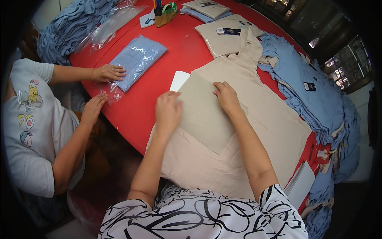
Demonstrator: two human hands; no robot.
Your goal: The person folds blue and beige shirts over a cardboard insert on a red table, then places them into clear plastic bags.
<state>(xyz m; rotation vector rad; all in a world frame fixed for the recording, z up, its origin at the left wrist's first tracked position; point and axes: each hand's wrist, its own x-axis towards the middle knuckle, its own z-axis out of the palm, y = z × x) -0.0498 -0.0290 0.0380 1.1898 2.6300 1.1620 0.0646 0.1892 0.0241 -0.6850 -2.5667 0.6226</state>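
A beige shirt [266,119] lies spread over the red table in front of me. On top of it rests a flat grey-beige cardboard sheet [201,113]. My right hand [227,97] has its fingers bent in a grip at the sheet's upper right edge. At the left edge is my left hand [168,113], smeared by motion, so its hold cannot be made out. A white card [180,80] pokes out beyond the sheet's upper left corner, near my left fingertips.
To the left, another person's hand [109,73] rests by a bagged blue shirt [141,57]. Bagged beige shirts [219,38] and a pen holder [162,16] stand farther back on the red table [183,46]. Blue shirts [310,87] heap along the right, near white sheets [300,183].
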